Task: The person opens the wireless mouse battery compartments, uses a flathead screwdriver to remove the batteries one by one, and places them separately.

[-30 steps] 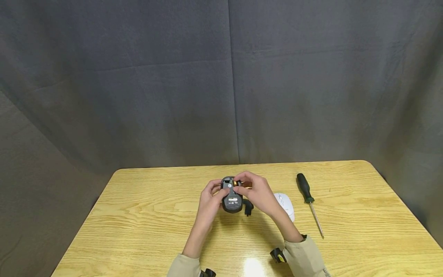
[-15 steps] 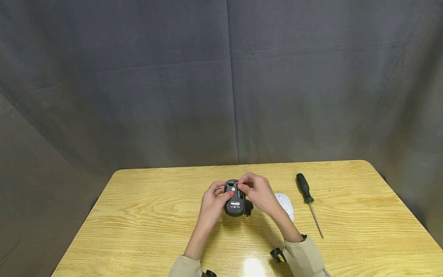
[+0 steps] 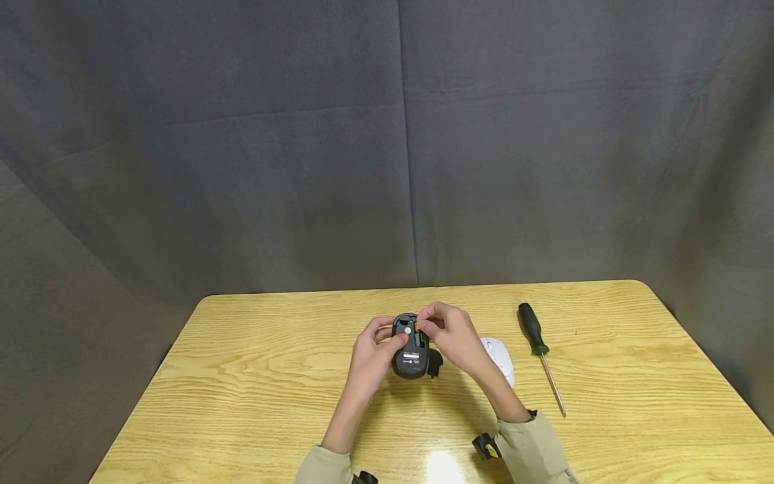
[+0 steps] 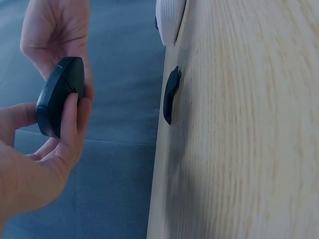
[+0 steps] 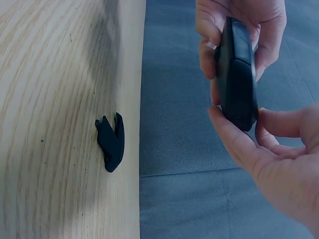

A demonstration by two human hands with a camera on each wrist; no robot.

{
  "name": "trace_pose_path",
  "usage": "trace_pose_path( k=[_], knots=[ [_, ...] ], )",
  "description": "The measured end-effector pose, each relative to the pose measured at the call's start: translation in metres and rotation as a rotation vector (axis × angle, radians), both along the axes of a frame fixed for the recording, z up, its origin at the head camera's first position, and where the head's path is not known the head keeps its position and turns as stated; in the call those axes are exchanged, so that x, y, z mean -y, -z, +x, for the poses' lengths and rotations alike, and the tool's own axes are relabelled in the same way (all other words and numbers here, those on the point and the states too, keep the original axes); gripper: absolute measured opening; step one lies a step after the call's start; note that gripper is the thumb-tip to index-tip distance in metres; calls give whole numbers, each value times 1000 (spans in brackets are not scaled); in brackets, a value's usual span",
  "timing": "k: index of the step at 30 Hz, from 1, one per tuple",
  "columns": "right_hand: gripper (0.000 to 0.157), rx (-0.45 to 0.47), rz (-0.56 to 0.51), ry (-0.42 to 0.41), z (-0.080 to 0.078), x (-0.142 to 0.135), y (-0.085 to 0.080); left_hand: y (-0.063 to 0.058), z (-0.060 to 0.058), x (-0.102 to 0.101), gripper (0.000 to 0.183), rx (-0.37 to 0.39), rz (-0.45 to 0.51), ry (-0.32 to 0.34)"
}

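Black mouse (image 3: 410, 368) above table (image 3: 272, 376): edge in left fingers (image 3: 394, 344), orange piece (image 3: 418, 328) in right fingers (image 3: 431, 329)

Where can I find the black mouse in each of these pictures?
Head view: the black mouse is just below and right of the centre, underside showing, held in the left hand.
Left wrist view: left of centre, slightly above mid-height.
Right wrist view: upper half, right of centre, edge-on.
Shared landmark: the small black piece on the table, also in both wrist views.
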State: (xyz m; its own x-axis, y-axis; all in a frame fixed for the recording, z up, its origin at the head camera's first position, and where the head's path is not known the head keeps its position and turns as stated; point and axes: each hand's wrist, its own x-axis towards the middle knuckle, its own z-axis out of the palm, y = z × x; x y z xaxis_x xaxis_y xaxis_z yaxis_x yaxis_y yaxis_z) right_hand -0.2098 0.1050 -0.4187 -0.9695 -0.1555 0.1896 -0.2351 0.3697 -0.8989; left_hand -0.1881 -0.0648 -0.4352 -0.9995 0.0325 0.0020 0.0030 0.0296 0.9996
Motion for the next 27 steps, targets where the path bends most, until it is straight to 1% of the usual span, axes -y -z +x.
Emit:
trace_pose_path(
  k=[2,4,8,11,14,20,27],
  knots=[
    [6,-9,-22,-9,0,1,0,0,-1,0,44,2,7,-16],
    [12,-24,-37,-30,0,2,-1,-1,-2,1,43,3,17,-34],
    [25,-80,-16,-73,1,2,-1,-1,-3,2,42,14,54,-59],
    [27,-119,9,-82,0,2,-2,-1,-3,3,41,26,78,-73],
    [25,-138,16,-84,0,2,-2,0,-4,3,40,35,83,-86],
    [20,-131,0,-85,-1,1,-1,0,-4,3,39,32,71,-90],
    [16,-56,-44,-77,0,-1,-2,0,-2,2,41,26,54,-74]
  ],
)
